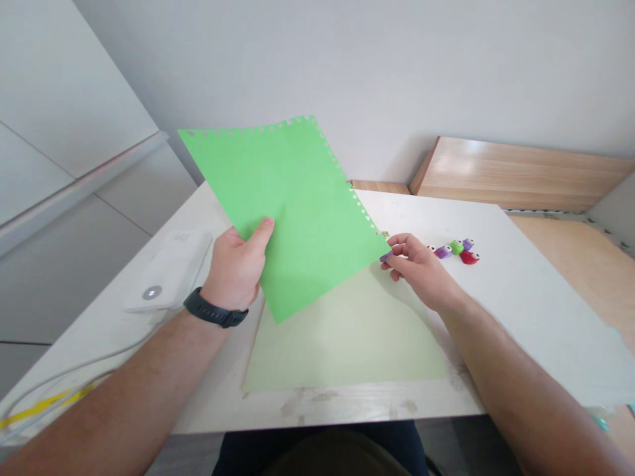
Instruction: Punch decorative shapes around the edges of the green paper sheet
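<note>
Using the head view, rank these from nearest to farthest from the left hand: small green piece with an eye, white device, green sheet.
1. Green sheet: held in the left hand.
2. White device: on that hand's left.
3. Small green piece: off to the right, past the right hand.

And it's vivid green all over the big sheet [297, 211], a row of cut-outs patterning its far and right edges! Nearer, a flat sheet [347, 344] in pale, washed-out green. Purple on the small piece [385, 257] at centre right, then further right: a red figure [469, 258], a lime-green figure [456, 248], purple too! White table [526, 297], grey-brown smudges nearest; black watch strap [211, 311] left; yellow strip [44, 408] near left; tan wood grain on the far-right board [520, 172].
</note>
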`<state>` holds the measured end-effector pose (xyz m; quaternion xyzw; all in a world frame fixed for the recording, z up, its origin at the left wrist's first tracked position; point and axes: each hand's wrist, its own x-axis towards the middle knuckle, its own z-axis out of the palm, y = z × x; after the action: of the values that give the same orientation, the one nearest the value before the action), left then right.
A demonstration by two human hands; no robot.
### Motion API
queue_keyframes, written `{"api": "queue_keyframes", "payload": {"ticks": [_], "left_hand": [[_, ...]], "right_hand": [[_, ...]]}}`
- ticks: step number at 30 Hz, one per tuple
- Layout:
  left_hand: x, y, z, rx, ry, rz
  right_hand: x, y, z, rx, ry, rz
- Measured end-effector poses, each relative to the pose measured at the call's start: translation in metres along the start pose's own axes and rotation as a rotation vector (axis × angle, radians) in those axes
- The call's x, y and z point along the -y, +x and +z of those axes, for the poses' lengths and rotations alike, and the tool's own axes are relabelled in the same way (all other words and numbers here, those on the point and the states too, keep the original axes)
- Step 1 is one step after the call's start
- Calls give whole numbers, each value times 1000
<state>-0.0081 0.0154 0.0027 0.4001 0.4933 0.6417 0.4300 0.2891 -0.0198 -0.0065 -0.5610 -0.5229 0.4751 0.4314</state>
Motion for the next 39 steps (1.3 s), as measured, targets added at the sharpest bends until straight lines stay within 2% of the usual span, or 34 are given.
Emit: {"api": "queue_keyframes", "payload": {"ticks": [5,9,17,27,32,39], "left_hand": [[-1,-1,1,-3,-11,-14],[-2,-3,2,-4,2,-26],[-1,-3,2,1,33,-29],[-5,-5,2,23,52,-32],[-5,-6,2,-6,45,-63],[-3,-5,0,32,60,-27]], "right_hand": [[10,-2,0,22,317,51],[12,-1,-2,30,406,67],[8,1,-5,8,378,61],[16,-2,-9,77,388,50],[16,-1,-9,85,336,49],[12,0,-8,82,320,32]]}}
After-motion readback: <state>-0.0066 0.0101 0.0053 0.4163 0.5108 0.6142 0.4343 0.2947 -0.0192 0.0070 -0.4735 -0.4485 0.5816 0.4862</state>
